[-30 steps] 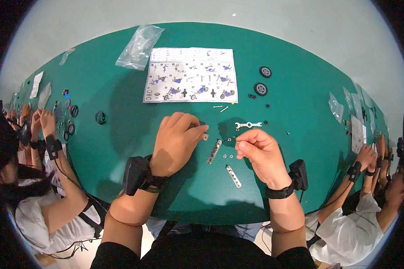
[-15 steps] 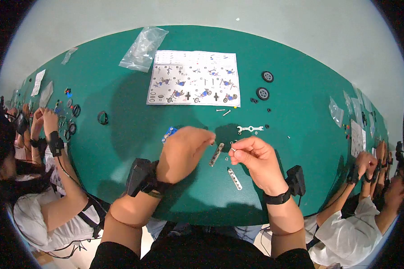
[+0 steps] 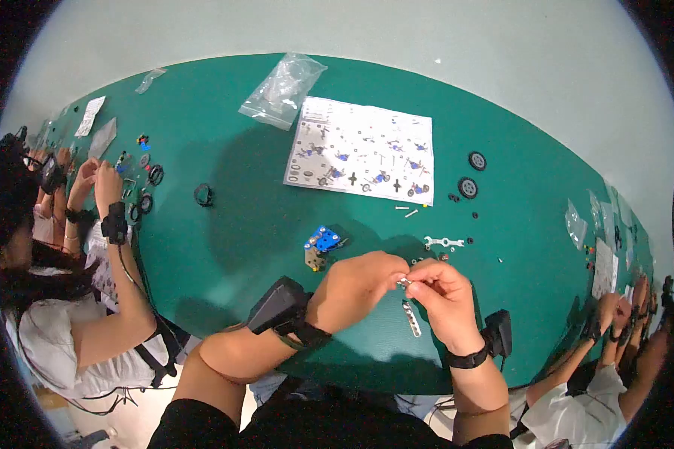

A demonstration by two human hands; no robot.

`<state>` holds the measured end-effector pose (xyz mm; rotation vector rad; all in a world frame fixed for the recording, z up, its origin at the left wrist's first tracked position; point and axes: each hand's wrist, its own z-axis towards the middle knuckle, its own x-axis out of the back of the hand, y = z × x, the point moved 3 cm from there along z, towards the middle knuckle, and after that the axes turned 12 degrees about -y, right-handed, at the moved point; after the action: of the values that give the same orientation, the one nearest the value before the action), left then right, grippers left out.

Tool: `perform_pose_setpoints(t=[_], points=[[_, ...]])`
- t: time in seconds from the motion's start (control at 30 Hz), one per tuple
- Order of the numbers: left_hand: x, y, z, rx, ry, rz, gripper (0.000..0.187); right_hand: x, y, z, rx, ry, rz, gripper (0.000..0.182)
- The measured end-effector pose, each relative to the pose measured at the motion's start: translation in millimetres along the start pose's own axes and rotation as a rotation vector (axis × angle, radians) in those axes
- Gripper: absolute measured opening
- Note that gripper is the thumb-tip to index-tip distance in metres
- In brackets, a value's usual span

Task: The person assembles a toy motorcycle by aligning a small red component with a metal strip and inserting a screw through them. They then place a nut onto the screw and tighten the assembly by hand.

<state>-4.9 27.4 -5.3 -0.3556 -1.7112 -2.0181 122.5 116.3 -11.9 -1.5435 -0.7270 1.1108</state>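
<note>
My left hand (image 3: 367,283) and my right hand (image 3: 443,295) meet fingertip to fingertip above the near part of the green table. Both are closed in a pinch. A small silver metal part (image 3: 404,283) shows between them, at my right thumb and forefinger; its exact kind is too small to tell. What my left fingers grip is hidden. Just below the fingertips lies a perforated metal strip (image 3: 412,319). Beyond my left hand sits a blue assembly (image 3: 324,239) with a tan perforated plate (image 3: 314,259). A flat silver wrench (image 3: 445,242) lies beyond my right hand, with small nuts nearby.
A printed instruction sheet (image 3: 361,150) lies farther back, beside a clear plastic bag (image 3: 284,90). Two black wheels (image 3: 468,187) and two screws (image 3: 406,210) are to the right. A black ring (image 3: 204,195) lies left. Co-workers' hands (image 3: 97,179) work at both sides.
My left hand has moved right and toward me to meet my right hand. The blue assembly, partly covered before, now shows fully. One of two metal strips is out of sight. The view has shifted.
</note>
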Motion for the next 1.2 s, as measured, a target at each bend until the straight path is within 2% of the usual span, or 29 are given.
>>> perform_pose_setpoints(t=[0.1, 0.3, 0.4, 0.5, 0.7, 0.9, 1.0, 1.1, 1.2], points=[[1.0, 1.8, 0.6, 0.011, 0.012, -0.227, 0.012, 1.1, 2.5, -1.1, 0.003, 0.058, -0.05, 0.01], [-0.5, 1.9, 0.1, 0.052, 0.0, -0.426, 0.014, 4.5, 7.4, -0.9, -0.015, 0.056, 0.105, 0.01], [-6.7, -1.6, -0.7, 0.126, 0.0, -0.67, 0.013, 4.7, 7.0, 0.8, -0.005, -0.004, 0.185, 0.01], [-7.7, -2.7, -2.0, 0.11, 0.0, -0.683, 0.012, 4.0, 7.2, 1.9, -0.046, -0.053, 0.277, 0.008], [-4.7, -6.7, -3.1, 0.167, -0.047, -0.54, 0.014, 6.2, 0.5, -0.8, -0.002, 0.004, -0.106, 0.012], [-1.1, -4.5, -1.9, 0.13, -0.056, -0.424, 0.009, 7.2, -1.8, -3.7, -0.05, 0.057, -0.219, 0.014], [-2.0, -3.5, -1.0, 0.063, -0.055, -0.34, 0.009, 4.7, -2.5, -3.4, -0.03, 0.087, -0.272, 0.013], [-2.6, -3.2, -1.0, 0.095, -0.069, -0.363, 0.01, 3.1, -5.7, -4.1, 0.019, 0.097, -0.31, 0.013], [-3.9, -5.9, -1.6, 0.073, -0.025, -0.33, 0.011, 7.4, -6.7, -7.0, 0.01, 0.076, -0.261, 0.014]])
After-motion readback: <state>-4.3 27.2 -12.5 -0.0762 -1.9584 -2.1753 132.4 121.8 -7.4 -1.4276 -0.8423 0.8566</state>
